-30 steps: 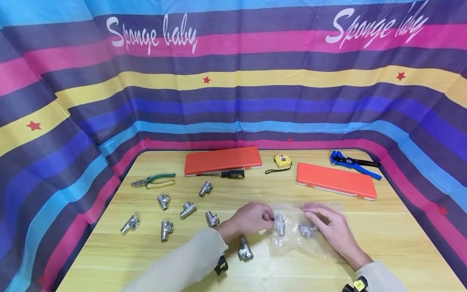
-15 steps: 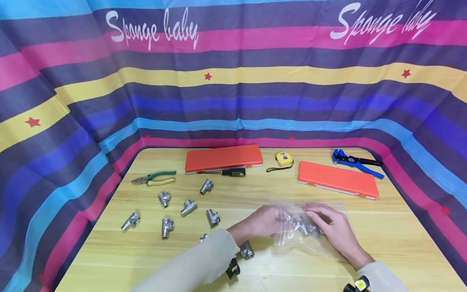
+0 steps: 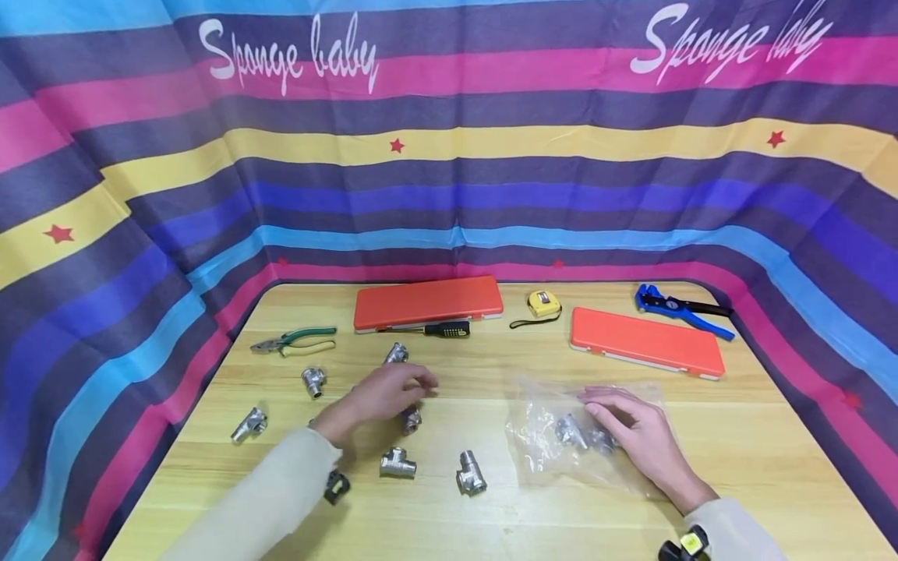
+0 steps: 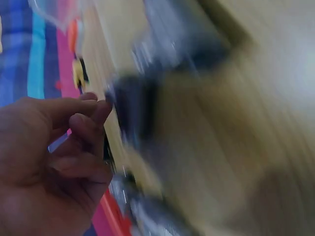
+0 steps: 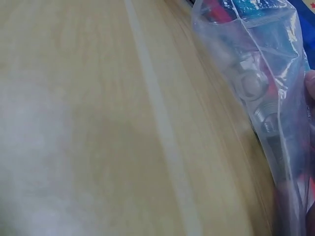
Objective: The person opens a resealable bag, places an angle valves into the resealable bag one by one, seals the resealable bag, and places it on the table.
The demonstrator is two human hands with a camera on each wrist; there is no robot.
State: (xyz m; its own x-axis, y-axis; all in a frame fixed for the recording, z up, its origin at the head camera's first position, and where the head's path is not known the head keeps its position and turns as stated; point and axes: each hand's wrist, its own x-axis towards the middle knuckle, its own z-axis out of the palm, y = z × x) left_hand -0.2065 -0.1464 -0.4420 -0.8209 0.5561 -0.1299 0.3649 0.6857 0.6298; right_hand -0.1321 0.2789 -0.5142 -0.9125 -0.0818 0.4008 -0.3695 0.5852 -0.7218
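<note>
A clear plastic zip bag [image 3: 528, 440] lies on the right half of the table with metal tee fittings [image 3: 570, 431] inside. At its right side my right hand [image 3: 641, 428] holds the bag between thumb and fingers. My left hand [image 3: 386, 393] hovers over the loose fittings, its fingers loosely bent and nothing in them. Near it are one tee fitting [image 3: 411, 419] partly covered by the hand, and another tee fitting [image 3: 397, 463] in front. In the left wrist view the fittings are blurred beside the left hand [image 4: 59, 162]. The right wrist view shows the bag [image 5: 256, 54] with fittings through its film.
More tee fittings [image 3: 250, 425] lie at left, and one tee fitting [image 3: 471, 474] sits between the hands. Along the back are pliers [image 3: 295, 341], a screwdriver [image 3: 447, 329], red cases [image 3: 428, 302], a yellow tape measure [image 3: 543, 304] and a blue wire stripper [image 3: 684, 310]. A striped curtain surrounds the table.
My left hand put a tee fitting into the bag, came out without it, and moved left over the loose fittings. The right hand has stayed at the bag.
</note>
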